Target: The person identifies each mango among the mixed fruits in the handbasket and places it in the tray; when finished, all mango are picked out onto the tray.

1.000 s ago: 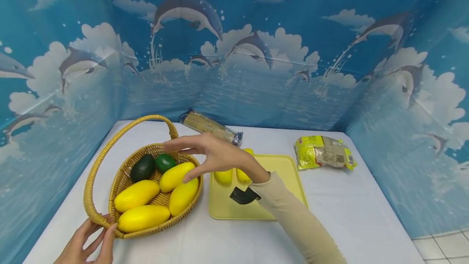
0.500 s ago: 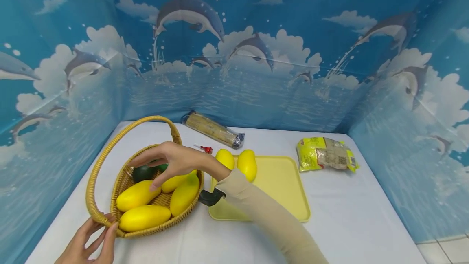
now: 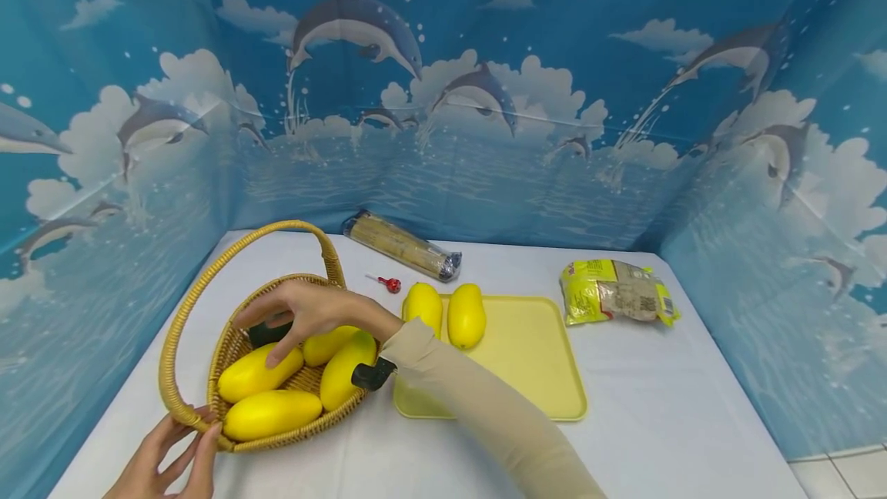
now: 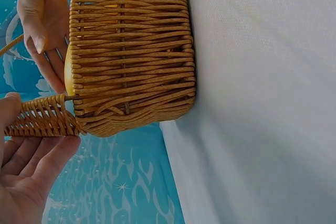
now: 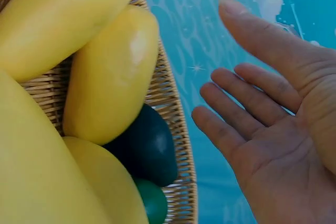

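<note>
A wicker basket (image 3: 294, 437) with an arched handle (image 3: 179, 314) stands on the table's left side. My left hand (image 3: 166, 462) grips the near foot of the handle, thumb on one side and fingers on the other in the left wrist view. Inside lie several yellow mangoes (image 3: 273, 414), a dark green avocado-like fruit (image 5: 149, 148) and a smaller green fruit (image 5: 152, 201). Over the basket hovers my right hand (image 3: 305, 310), holding nothing, its fingers extended and thumb apart. In the head view it overlaps the dark fruit and hides the small green one.
Right of the basket, a yellow tray (image 3: 530, 360) bears two mangoes (image 3: 466, 316). Behind are a red lollipop (image 3: 392, 285) and a long clear pack of noodles (image 3: 402, 245). A yellow bag (image 3: 615, 291) lies back right. Printed curtains (image 3: 443, 168) enclose the table.
My right hand has moved left and slightly nearer over the basket, uncovering the tray's mangoes and the lollipop in the head view. My left hand keeps its grip on the handle.
</note>
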`<state>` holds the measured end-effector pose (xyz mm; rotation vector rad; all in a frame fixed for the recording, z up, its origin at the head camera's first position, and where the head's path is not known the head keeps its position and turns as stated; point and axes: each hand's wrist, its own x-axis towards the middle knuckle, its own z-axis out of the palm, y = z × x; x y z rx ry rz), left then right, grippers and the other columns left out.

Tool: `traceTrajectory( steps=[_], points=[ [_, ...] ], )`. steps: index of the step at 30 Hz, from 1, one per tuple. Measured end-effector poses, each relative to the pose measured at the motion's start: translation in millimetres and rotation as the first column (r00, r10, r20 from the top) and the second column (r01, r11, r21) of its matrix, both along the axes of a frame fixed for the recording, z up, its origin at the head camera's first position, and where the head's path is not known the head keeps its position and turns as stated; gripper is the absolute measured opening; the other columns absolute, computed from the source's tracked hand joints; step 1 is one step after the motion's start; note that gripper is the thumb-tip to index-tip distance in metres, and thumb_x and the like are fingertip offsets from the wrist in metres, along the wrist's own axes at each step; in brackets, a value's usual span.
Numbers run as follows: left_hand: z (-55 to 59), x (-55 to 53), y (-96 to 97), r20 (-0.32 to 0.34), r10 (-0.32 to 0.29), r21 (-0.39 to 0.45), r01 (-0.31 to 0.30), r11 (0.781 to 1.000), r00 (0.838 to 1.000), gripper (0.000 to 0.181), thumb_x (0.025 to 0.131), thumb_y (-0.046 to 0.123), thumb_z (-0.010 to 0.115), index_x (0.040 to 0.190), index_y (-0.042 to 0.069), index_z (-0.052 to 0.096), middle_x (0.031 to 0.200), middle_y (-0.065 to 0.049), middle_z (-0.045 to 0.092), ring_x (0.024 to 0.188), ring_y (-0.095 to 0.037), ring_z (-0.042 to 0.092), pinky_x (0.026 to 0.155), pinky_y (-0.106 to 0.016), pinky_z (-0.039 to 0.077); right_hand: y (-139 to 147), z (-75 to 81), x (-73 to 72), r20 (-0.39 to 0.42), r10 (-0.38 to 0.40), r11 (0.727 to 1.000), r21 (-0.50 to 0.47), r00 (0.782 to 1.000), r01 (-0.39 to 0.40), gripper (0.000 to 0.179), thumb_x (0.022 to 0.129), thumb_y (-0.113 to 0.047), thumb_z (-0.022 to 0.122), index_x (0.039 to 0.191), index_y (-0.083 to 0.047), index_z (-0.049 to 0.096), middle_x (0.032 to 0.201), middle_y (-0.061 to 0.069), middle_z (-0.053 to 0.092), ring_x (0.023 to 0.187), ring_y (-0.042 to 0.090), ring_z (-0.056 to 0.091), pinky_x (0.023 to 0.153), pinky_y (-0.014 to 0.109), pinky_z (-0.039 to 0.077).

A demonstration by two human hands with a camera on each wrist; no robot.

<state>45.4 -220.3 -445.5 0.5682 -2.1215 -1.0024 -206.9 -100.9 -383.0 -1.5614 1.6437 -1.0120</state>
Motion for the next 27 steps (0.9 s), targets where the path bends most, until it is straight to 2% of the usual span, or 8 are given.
traceTrajectory(
  steps=[2,8,15,21,23,27],
  points=[
    [-0.8,-0.1,0.0,-0.008,-0.002,-0.005,0.002,1.000,1.000,0.042,0.090,-0.010,0.081,0.129,0.002,0.070,0.112,0.008,0.069,0.111,0.015,0.055,0.087,0.003,0.046,-2,-2.3,0.2,-0.004,-0.005,1.000,0.022,1.000,0.005,0.070,0.092,0.001,0.085,0.153,0.007,0.053,0.159,0.022,0.054,0.145,0.017,0.054,0.117,0.021,0.049],
    [-1.5,-0.2,-0.7,-0.032,-0.009,-0.010,0.009,1.000,0.999,0.044,0.089,-0.012,0.081,0.129,0.001,0.070,0.112,0.015,0.067,0.111,0.014,0.056,0.087,0.002,0.047,-10,-10.4,0.3,-0.018,-0.047,0.995,0.088,0.999,0.048,0.067,0.093,-0.001,0.085,0.153,0.002,0.056,0.157,0.014,0.058,0.141,0.010,0.057,0.115,0.017,0.048],
    [-1.4,-0.1,-0.6,-0.038,-0.022,-0.014,0.021,1.000,0.999,0.045,0.088,-0.014,0.081,0.129,-0.001,0.069,0.112,0.014,0.067,0.111,0.014,0.056,0.088,0.002,0.048,-16,-23.3,1.8,-0.078,-0.083,0.979,0.179,0.994,0.095,0.066,0.091,-0.004,0.087,0.151,-0.002,0.060,0.154,0.009,0.062,0.138,0.008,0.059,0.115,0.017,0.048],
    [-0.2,0.3,-1.8,-0.045,-0.034,-0.007,0.033,0.999,0.998,0.045,0.088,-0.014,0.081,0.129,-0.001,0.069,0.112,0.014,0.068,0.112,0.013,0.057,0.088,0.001,0.049,-20,-29.5,4.0,-0.073,-0.080,0.974,0.206,0.994,0.094,0.064,0.091,-0.004,0.087,0.150,-0.002,0.062,0.151,0.008,0.065,0.136,0.009,0.061,0.110,0.014,0.050],
    [0.0,0.3,-2.3,-0.048,-0.035,-0.012,0.034,0.999,0.998,0.046,0.087,-0.014,0.082,0.129,-0.001,0.069,0.112,0.013,0.069,0.112,0.013,0.057,0.088,0.001,0.049,-21,-30.8,4.5,-0.092,-0.076,0.973,0.209,0.993,0.094,0.063,0.091,-0.005,0.087,0.149,-0.003,0.063,0.150,0.008,0.066,0.135,0.009,0.062,0.109,0.013,0.050],
    [0.1,0.3,-3.7,-0.045,-0.036,-0.015,0.035,0.999,0.998,0.046,0.086,-0.015,0.082,0.128,-0.002,0.069,0.112,0.013,0.068,0.111,0.014,0.057,0.087,0.001,0.048,-24,-31.8,6.0,-0.189,-0.064,0.969,0.221,0.980,0.106,0.064,0.091,-0.008,0.088,0.150,-0.006,0.063,0.149,0.004,0.067,0.133,0.005,0.062,0.106,0.009,0.050]
  ],
)
